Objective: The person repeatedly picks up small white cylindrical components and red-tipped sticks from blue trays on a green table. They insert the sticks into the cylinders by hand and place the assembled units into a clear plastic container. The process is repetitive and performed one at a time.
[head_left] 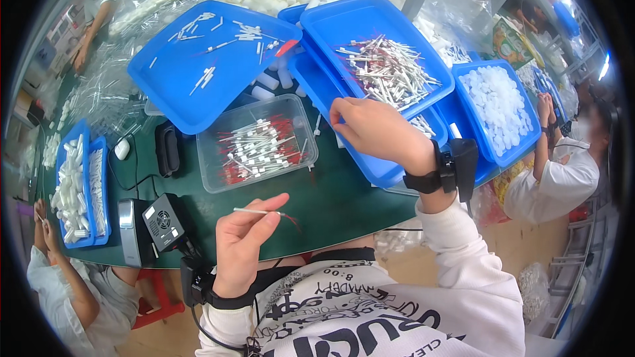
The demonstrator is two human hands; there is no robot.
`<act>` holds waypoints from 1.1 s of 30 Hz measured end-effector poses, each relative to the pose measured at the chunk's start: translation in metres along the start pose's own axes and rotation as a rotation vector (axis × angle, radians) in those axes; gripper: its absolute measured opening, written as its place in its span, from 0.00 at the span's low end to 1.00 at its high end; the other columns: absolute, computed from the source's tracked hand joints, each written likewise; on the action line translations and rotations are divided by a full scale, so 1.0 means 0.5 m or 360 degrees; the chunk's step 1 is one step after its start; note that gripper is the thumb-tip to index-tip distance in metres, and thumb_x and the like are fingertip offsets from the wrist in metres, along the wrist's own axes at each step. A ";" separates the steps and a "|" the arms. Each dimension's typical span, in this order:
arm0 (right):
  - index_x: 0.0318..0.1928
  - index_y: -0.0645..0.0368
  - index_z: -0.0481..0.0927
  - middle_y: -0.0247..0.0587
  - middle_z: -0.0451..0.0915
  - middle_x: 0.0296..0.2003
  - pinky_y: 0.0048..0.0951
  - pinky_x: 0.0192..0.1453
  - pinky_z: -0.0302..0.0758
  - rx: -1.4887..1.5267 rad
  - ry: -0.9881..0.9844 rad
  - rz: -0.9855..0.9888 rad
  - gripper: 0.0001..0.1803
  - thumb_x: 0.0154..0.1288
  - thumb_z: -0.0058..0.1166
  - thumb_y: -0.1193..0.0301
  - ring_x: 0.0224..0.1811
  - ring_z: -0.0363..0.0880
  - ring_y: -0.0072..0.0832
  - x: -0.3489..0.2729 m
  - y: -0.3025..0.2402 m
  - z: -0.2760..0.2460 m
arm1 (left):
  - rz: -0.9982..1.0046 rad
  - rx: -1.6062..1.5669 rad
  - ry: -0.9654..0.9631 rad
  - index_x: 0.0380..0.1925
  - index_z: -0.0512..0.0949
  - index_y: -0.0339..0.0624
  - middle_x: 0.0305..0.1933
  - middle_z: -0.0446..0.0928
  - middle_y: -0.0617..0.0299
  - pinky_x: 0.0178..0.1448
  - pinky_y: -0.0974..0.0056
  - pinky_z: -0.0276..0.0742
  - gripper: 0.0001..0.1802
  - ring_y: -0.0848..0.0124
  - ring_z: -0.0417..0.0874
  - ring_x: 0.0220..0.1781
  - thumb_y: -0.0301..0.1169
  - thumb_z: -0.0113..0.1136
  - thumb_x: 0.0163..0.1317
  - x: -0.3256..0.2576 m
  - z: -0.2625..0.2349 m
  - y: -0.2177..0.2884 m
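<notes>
Head view: the left hand (239,246) pinches a thin white stick (249,211) between its fingers above the table (331,208), the right hand (385,129) curls its fingers over the blue tray (442,91), contents indeterminable, black lettering on the white sweatshirt (397,301) is cut off below, and the black fan unit (165,221) bears an illegible label (150,212).

Showing dark green across the table (344,208), solid blue on the upper-left tray (173,86). Mixing white with red among the boxed sticks (261,149). Bearing black lettering over white on the sweatshirt (377,311).
</notes>
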State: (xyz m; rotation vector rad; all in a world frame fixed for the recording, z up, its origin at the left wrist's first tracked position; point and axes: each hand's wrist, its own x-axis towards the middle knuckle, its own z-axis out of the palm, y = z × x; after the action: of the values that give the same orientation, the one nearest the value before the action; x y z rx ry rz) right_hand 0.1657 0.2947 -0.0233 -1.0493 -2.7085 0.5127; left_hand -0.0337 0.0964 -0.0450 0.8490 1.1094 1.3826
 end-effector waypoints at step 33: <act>0.45 0.62 0.85 0.40 0.86 0.34 0.21 0.33 0.79 0.1761 0.0462 0.0154 0.10 0.62 0.63 0.76 0.32 0.86 0.21 -0.183 -0.192 0.074 | 0.0122 -0.0873 0.0171 0.47 0.71 0.37 0.44 0.76 0.55 0.49 0.65 0.78 0.10 0.69 0.81 0.42 0.23 0.55 0.67 -0.030 0.046 0.012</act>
State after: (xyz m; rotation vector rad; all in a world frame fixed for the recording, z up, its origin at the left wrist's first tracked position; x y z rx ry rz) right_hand 0.1623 0.1570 -0.0254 -0.7973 -1.6515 1.4770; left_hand -0.0120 0.0852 -0.0308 0.4245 0.7200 1.7024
